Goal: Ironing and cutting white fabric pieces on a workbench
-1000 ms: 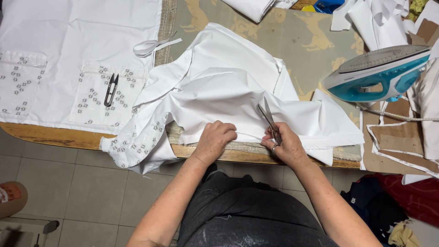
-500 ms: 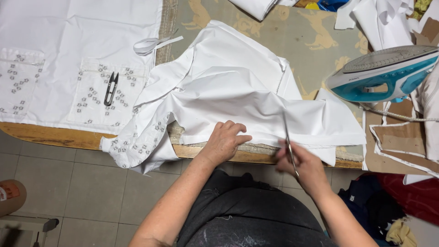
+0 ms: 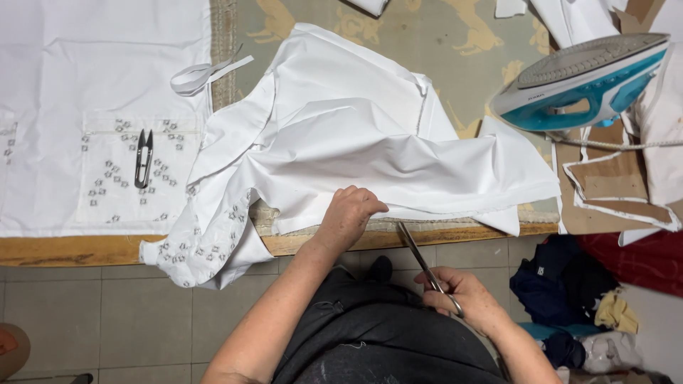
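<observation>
A rumpled white fabric piece [image 3: 356,135] lies across the table and hangs over its front edge at the left, where it has small grey embroidered motifs. My left hand [image 3: 348,217] rests knuckles-up on the fabric's near edge, pressing it to the table. My right hand [image 3: 462,299] is below the table edge, over my lap, gripping a pair of metal scissors [image 3: 423,264]. The blades point up and left toward the fabric's edge, close to it but apart from the cloth.
A teal and white steam iron [image 3: 583,82] stands at the right with its cord. Small thread snips [image 3: 144,158] lie on another white embroidered cloth [image 3: 92,107] at left. A white fabric strip [image 3: 203,75] curls nearby. Cardboard patterns [image 3: 612,192] and piled clothes [image 3: 569,284] sit at right.
My right hand has drawn the scissors back from the fabric, down off the table toward my lap. My left hand stays on the fabric edge.
</observation>
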